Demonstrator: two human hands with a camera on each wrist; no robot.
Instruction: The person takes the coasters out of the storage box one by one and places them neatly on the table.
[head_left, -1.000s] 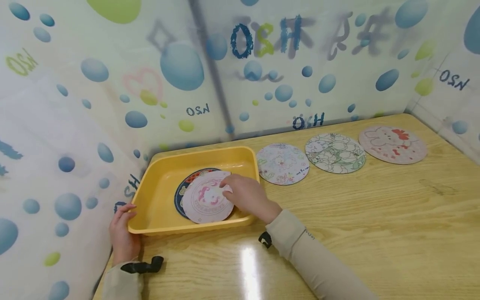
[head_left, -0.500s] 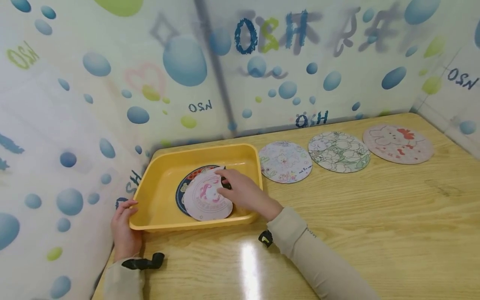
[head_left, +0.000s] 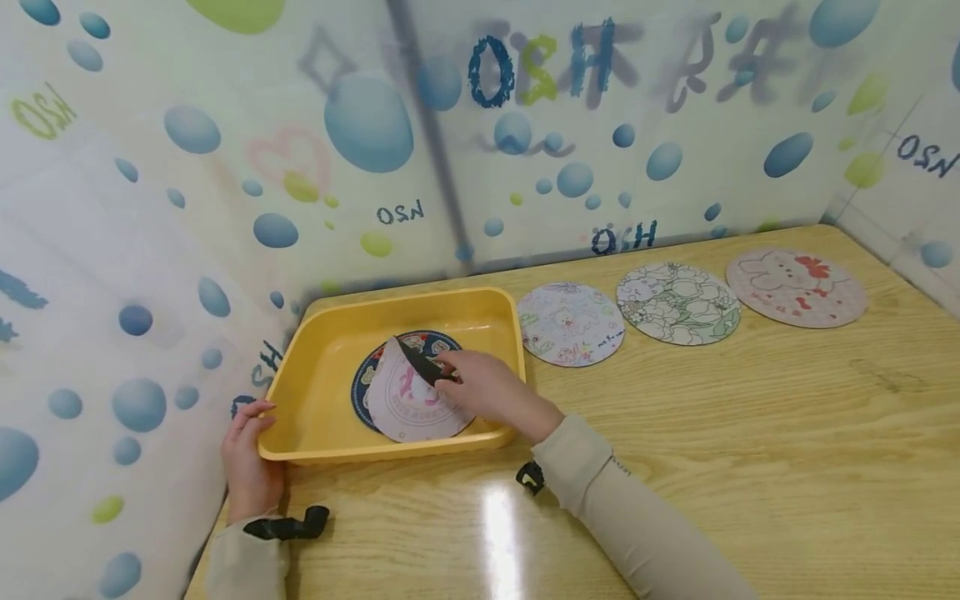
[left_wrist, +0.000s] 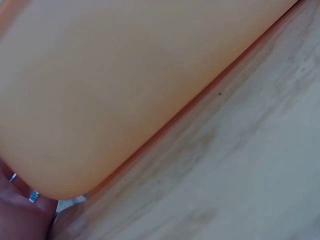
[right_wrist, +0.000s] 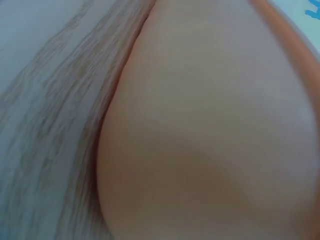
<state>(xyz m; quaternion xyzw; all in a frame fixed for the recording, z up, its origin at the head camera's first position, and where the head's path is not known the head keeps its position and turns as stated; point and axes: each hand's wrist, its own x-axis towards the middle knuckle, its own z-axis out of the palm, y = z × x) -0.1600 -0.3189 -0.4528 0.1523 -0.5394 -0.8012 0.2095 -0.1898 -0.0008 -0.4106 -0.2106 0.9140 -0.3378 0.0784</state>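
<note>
In the head view a yellow tray [head_left: 307, 400] stands at the left of the table. My left hand [head_left: 250, 458] grips its near left corner, fingertips at the rim. Inside lies a navy patterned round mouse pad [head_left: 363, 387], partly covered by a pale pink one [head_left: 411, 417]. My right hand [head_left: 491, 392] reaches over the tray and pinches the pink pad's upper right edge. That edge is folded back, so a strip of the pad's dark underside shows. Both wrist views show mainly the tray's outer walls; the right hand is outside its wrist view.
Right of the tray, three more round mouse pads lie in a row: a pastel one [head_left: 573, 325], a green floral one [head_left: 678, 304] and a pink rabbit one [head_left: 797, 288]. Behind the wooden table [head_left: 750, 442] hangs a printed curtain [head_left: 360, 275].
My right fingers have peeled the pink pad's edge up and over toward the left, exposing its dark underside and more of the navy pad. My left hand stays at the tray corner.
</note>
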